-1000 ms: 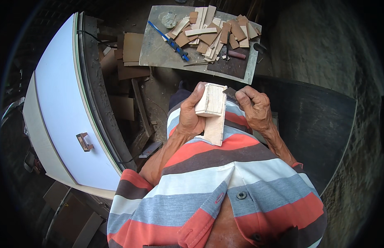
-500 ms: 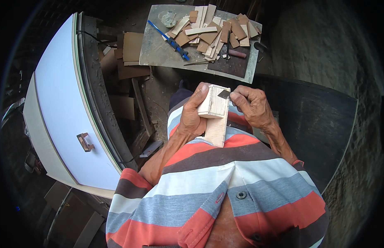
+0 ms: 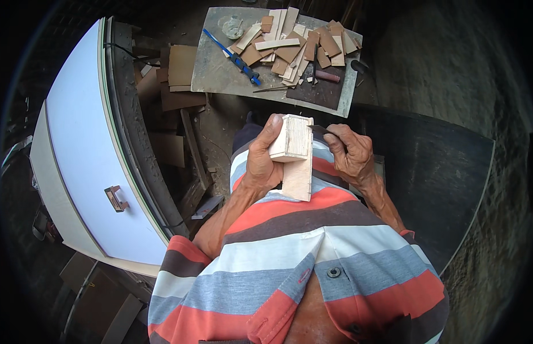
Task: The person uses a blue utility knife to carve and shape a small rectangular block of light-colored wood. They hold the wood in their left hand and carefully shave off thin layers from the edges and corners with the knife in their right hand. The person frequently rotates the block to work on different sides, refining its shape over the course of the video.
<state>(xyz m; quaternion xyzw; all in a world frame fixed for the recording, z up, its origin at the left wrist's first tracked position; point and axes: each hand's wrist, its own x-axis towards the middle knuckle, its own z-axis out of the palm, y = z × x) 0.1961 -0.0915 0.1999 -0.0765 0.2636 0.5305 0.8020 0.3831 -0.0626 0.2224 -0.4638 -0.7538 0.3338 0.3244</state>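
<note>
My left hand (image 3: 262,159) is closed around the left side of a small pale wooden box (image 3: 293,139), its thumb along the upper left edge. A flat wooden strip (image 3: 297,180) extends from under the box toward my body. Between the thumb and fingers of my right hand (image 3: 356,155) is a thin dark blade (image 3: 320,130). Its tip lies at the box's upper right edge; whether it touches the wood I cannot tell.
Ahead stands a worktable (image 3: 212,71) bearing several wood offcuts (image 3: 289,53), a blue utility knife (image 3: 242,69) and a tool with a reddish handle (image 3: 327,76). A white panel (image 3: 86,143) with a small metal latch (image 3: 116,198) is at left. A dark board (image 3: 432,172) lies at right.
The dark blade has moved off the box's top face to its right edge, and is now seen nearly edge-on. My right hand has turned slightly; the box has shifted a little left.
</note>
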